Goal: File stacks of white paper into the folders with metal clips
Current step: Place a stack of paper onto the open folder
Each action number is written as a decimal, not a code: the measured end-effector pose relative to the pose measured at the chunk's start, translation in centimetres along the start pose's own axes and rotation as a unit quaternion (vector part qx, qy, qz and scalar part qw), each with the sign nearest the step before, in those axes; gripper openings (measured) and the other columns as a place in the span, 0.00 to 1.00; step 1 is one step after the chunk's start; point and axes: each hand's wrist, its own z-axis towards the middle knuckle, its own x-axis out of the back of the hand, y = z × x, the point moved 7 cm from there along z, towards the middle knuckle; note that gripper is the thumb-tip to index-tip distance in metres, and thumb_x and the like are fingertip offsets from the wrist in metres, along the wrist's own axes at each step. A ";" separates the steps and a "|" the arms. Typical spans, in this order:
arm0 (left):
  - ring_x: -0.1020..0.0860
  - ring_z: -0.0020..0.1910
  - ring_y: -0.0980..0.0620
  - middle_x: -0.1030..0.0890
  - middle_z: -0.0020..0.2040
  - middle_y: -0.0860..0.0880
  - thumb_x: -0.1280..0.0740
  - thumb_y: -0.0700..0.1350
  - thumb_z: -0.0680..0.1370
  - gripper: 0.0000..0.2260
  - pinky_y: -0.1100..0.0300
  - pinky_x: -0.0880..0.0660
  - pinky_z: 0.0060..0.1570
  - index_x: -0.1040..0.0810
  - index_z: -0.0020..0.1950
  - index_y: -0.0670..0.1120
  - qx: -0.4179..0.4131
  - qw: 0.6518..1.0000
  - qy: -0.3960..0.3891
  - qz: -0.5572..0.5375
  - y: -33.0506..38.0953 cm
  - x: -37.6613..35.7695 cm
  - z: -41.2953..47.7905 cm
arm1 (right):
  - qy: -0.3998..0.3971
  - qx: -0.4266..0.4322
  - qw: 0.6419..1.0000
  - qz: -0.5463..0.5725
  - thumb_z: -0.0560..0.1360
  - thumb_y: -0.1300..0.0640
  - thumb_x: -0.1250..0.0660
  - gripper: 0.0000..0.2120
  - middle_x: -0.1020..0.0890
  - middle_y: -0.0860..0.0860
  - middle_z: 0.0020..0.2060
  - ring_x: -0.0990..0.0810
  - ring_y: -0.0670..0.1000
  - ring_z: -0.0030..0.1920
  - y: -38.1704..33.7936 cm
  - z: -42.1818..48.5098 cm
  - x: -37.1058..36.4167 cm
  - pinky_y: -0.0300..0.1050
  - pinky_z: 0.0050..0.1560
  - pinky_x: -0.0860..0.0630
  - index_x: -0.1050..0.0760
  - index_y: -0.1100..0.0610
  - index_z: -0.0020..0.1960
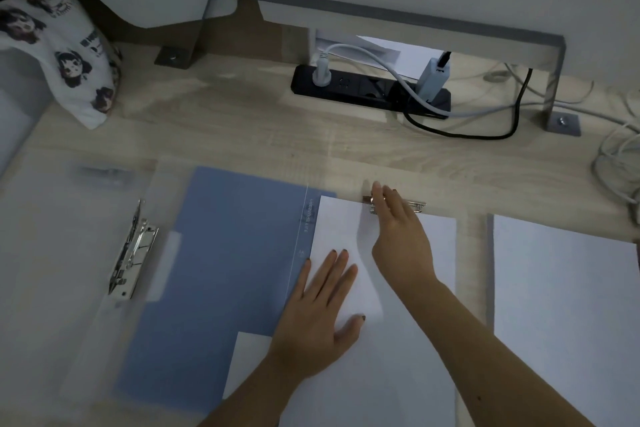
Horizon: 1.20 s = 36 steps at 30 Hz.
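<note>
The left hand [317, 308] lies flat with fingers straight on a stack of white paper [398, 364] in the near middle of the wooden desk [242, 128]. The stack's left edge overlaps the opened blue folder [225, 253]. The right hand [401, 236] reaches to the stack's far edge, fingers stretched out over a metal clip [418, 207] - gripping nothing that shows. A 2nd paper stack [561, 288] lies to the right, apart from the 1st. At the left lies a translucent folder [52, 253] with its own lever clip [133, 250]. Far back - a black power strip [367, 85] and a printed bag [59, 45].
</note>
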 end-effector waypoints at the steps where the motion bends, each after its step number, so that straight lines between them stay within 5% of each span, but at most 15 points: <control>1: 0.52 0.76 0.53 0.45 0.77 0.52 0.48 0.63 0.77 0.30 0.51 0.57 0.73 0.43 0.75 0.51 0.001 1.000 -0.002 -0.003 0.0 -0.1 0.0 | -0.007 0.005 1.000 -0.026 0.73 0.72 0.47 0.34 0.47 0.54 0.76 0.51 0.53 0.76 -0.2 0.1 -0.3 0.44 0.74 0.54 0.55 0.57 0.75; 14: 0.51 0.76 0.52 0.43 0.77 0.51 0.50 0.64 0.77 0.30 0.49 0.54 0.71 0.44 0.75 0.51 0.003 1.000 -0.011 0.001 0.0 0.2 0.1 | -0.047 0.006 0.992 -0.114 0.78 0.68 0.52 0.29 0.56 0.58 0.76 0.60 0.57 0.76 -0.7 1.0 -2.3 0.48 0.73 0.64 0.61 0.61 0.75; 20: 0.48 0.76 0.51 0.42 0.77 0.50 0.49 0.62 0.78 0.29 0.48 0.51 0.71 0.43 0.76 0.50 0.003 0.999 -0.039 -0.005 0.0 0.1 0.0 | -0.046 0.003 0.999 -0.019 0.73 0.70 0.47 0.34 0.51 0.54 0.76 0.56 0.53 0.76 0.3 0.4 -0.6 0.45 0.75 0.58 0.55 0.57 0.75; 25: 0.43 0.75 0.48 0.39 0.75 0.47 0.50 0.58 0.79 0.27 0.50 0.50 0.72 0.40 0.74 0.46 0.004 0.998 -0.055 0.011 0.4 0.8 -0.2 | 0.034 -0.126 0.985 0.111 0.73 0.69 0.43 0.28 0.40 0.55 0.74 0.39 0.55 0.72 7.1 -4.9 4.1 0.44 0.65 0.36 0.38 0.55 0.72; 28: 0.39 0.74 0.45 0.31 0.72 0.45 0.47 0.53 0.77 0.23 0.51 0.52 0.72 0.28 0.68 0.44 0.022 0.999 -0.043 0.018 3.2 2.5 0.2 | 0.051 -0.208 0.969 0.121 0.74 0.67 0.41 0.23 0.36 0.59 0.72 0.33 0.60 0.68 12.9 -9.1 6.0 0.50 0.63 0.33 0.32 0.56 0.68; 30: 0.43 0.75 0.49 0.37 0.75 0.51 0.47 0.51 0.78 0.21 0.54 0.53 0.75 0.31 0.70 0.49 0.051 0.995 -0.041 -0.081 6.2 4.1 0.6 | 0.068 -0.239 0.961 0.126 0.75 0.66 0.39 0.20 0.33 0.61 0.69 0.31 0.62 0.67 15.4 -11.2 6.7 0.52 0.64 0.32 0.31 0.59 0.67; 33: 0.45 0.75 0.58 0.46 0.74 0.62 0.44 0.49 0.80 0.20 0.64 0.46 0.73 0.41 0.73 0.56 0.121 0.921 -0.117 -0.352 12.1 3.9 1.9 | 0.074 -0.261 0.954 0.126 0.75 0.65 0.38 0.19 0.31 0.62 0.67 0.30 0.62 0.66 17.5 -13.4 7.0 0.53 0.65 0.32 0.29 0.60 0.66; 36: 0.40 0.72 0.55 0.40 0.74 0.56 0.42 0.46 0.80 0.21 0.63 0.40 0.67 0.41 0.73 0.53 0.214 0.808 -0.202 -0.510 16.8 2.4 3.2 | 0.042 -0.267 0.956 0.116 0.75 0.64 0.39 0.19 0.30 0.61 0.67 0.28 0.62 0.64 18.2 -14.2 6.0 0.51 0.63 0.31 0.30 0.60 0.66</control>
